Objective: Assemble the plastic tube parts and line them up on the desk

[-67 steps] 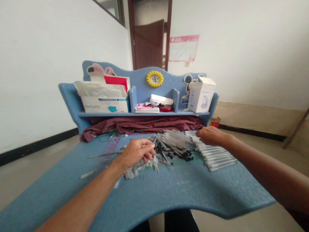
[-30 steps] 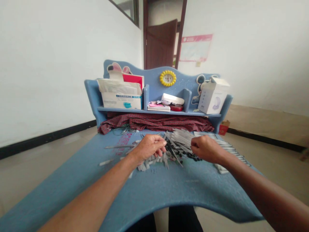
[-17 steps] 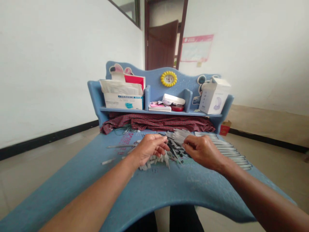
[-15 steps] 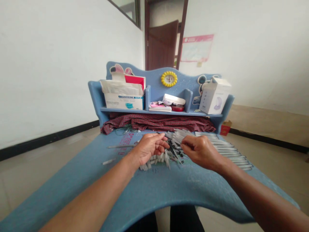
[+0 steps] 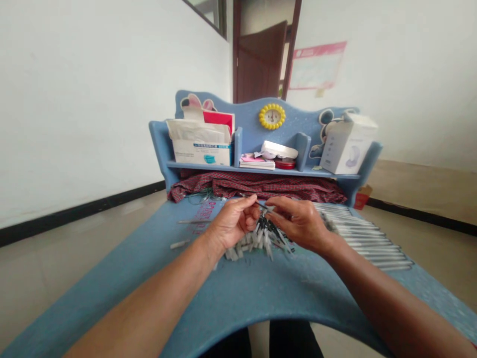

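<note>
My left hand [image 5: 238,221] is closed above the pile, thumb and forefinger pinching a thin dark pen-like stick [image 5: 264,205]. The stick slants down toward my right hand [image 5: 300,221], whose thumb and fingers close around its other end; the exact grip is partly hidden. Beneath both hands lies a loose heap of short whitish translucent pieces [image 5: 246,243] mixed with dark slim parts [image 5: 278,232]. To the right, long clear tubes [image 5: 367,241] with dark ends lie side by side in a row.
The blue desk [image 5: 231,293] has a curved front edge. A single thin rod [image 5: 194,222] and a short pale piece [image 5: 180,244] lie at left. Checked cloth [image 5: 261,185] is bunched under the shelf, which holds a mask box [image 5: 201,151] and a white carton [image 5: 348,144].
My right hand has moved in toward my left and now meets the thin stick between them. The view has shifted slightly, so the desk appears further right.
</note>
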`<state>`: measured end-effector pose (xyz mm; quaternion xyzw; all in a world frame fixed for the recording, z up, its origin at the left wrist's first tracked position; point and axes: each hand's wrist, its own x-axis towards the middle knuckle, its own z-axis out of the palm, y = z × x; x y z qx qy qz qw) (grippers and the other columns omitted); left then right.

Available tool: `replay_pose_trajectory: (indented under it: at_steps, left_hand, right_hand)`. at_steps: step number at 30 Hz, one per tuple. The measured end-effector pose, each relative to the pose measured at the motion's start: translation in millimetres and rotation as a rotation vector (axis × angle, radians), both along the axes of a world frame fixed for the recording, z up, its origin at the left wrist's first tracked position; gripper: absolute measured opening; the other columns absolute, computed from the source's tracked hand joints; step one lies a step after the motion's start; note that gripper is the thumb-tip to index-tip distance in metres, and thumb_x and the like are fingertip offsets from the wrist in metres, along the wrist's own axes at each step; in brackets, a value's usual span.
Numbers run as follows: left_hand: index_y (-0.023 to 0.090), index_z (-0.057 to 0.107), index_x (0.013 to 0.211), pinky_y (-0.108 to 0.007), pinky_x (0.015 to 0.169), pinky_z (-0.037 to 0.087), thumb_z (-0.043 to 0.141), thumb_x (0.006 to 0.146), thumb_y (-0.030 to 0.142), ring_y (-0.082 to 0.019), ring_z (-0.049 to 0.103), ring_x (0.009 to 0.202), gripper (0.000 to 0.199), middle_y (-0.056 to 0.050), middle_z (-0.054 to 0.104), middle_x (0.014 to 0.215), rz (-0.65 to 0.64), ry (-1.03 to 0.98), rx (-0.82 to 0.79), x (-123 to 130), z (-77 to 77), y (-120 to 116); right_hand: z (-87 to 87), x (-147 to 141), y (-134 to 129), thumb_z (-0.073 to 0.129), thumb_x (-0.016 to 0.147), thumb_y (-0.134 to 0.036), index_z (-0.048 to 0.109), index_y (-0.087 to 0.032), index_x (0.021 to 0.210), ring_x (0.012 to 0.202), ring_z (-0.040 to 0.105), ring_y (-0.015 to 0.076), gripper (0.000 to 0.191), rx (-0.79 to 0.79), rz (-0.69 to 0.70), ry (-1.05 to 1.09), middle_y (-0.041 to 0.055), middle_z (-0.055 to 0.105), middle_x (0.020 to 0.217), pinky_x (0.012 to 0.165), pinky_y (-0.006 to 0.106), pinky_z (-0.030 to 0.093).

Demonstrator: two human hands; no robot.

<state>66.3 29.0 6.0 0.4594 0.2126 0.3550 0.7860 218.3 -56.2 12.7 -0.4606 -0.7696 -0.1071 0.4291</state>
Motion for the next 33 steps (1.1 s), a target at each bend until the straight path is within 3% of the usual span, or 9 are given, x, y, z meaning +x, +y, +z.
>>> replay_pose_trajectory:
  at_steps: [6, 11, 14, 18, 21, 29, 33]
  left_hand:
    - [0.012, 0.056, 0.062, -0.013, 0.033, 0.027, 0.060, 0.077, 0.025, -0.004, 0.042, 0.032, 0.020, 0.001, 0.053, 0.044, -0.025, 0.027, 0.000, 2.4, 0.0, -5.7]
    - [0.012, 0.059, 0.067, -0.013, 0.033, 0.029, 0.060, 0.077, 0.031, -0.004, 0.044, 0.034, 0.022, 0.000, 0.055, 0.046, -0.042, 0.096, 0.062, 3.5, -2.8, -8.2]
    - [0.011, 0.060, 0.070, -0.014, 0.035, 0.032, 0.061, 0.076, 0.038, -0.005, 0.045, 0.035, 0.027, -0.001, 0.058, 0.048, -0.063, 0.167, 0.173, 2.9, -3.9, -8.4]
    - [0.012, 0.059, 0.069, -0.014, 0.037, 0.032, 0.064, 0.071, 0.033, -0.005, 0.045, 0.035, 0.021, -0.001, 0.060, 0.050, -0.011, 0.305, 0.311, 3.3, -4.8, -7.8]
    - [0.012, 0.057, 0.065, -0.015, 0.037, 0.031, 0.062, 0.070, 0.030, -0.005, 0.044, 0.035, 0.019, -0.001, 0.060, 0.050, 0.044, 0.391, 0.409, 4.8, -7.0, -6.7]
    - [0.014, 0.058, 0.067, -0.018, 0.040, 0.033, 0.054, 0.072, 0.027, -0.007, 0.046, 0.039, 0.014, 0.001, 0.059, 0.053, 0.201, 0.618, 0.710, 8.8, -19.7, 2.7]
    - [0.015, 0.062, 0.073, -0.021, 0.050, 0.040, 0.050, 0.074, 0.026, -0.011, 0.053, 0.048, 0.016, 0.001, 0.060, 0.058, 0.268, 0.769, 0.987, 9.0, -24.3, 4.8]
  right_hand:
    - [-13.8, 1.4, 4.9, 0.050, 0.086, -0.027, 0.064, -0.017, 0.094, 0.063, 0.060, 0.0102, 0.019, 0.097, 0.011, -0.017, 0.0035, 0.068, 0.075, 0.062, 0.019, 0.044]
    - [-16.2, 5.8, -1.1, 0.050, 0.085, -0.026, 0.065, -0.018, 0.094, 0.062, 0.060, 0.0102, 0.019, 0.082, -0.008, 0.014, 0.0033, 0.068, 0.074, 0.061, 0.020, 0.045]
    - [-12.9, 9.8, -2.4, 0.055, 0.081, -0.028, 0.065, -0.017, 0.086, 0.052, 0.057, 0.0085, 0.015, 0.022, -0.024, 0.223, 0.0016, 0.066, 0.068, 0.053, 0.019, 0.045]
    - [-8.0, 27.7, 4.0, 0.060, 0.076, -0.034, 0.062, -0.014, 0.081, 0.038, 0.051, 0.0078, 0.020, -0.091, 0.033, 0.650, -0.0010, 0.060, 0.056, 0.036, 0.019, 0.042]
    - [-8.1, 48.6, 11.5, 0.064, 0.072, -0.035, 0.061, -0.012, 0.079, 0.033, 0.049, 0.0081, 0.024, -0.154, 0.021, 0.783, -0.0021, 0.058, 0.050, 0.031, 0.019, 0.039]
    - [-18.6, 70.7, 20.9, 0.060, 0.073, -0.040, 0.063, -0.012, 0.080, 0.036, 0.049, 0.0076, 0.028, -0.246, -0.031, 0.678, -0.0013, 0.058, 0.055, 0.034, 0.018, 0.039]
    - [-23.1, 71.7, 22.9, 0.052, 0.079, -0.038, 0.065, -0.014, 0.082, 0.039, 0.050, 0.0070, 0.028, -0.248, -0.035, 0.525, -0.0011, 0.058, 0.059, 0.039, 0.019, 0.040]
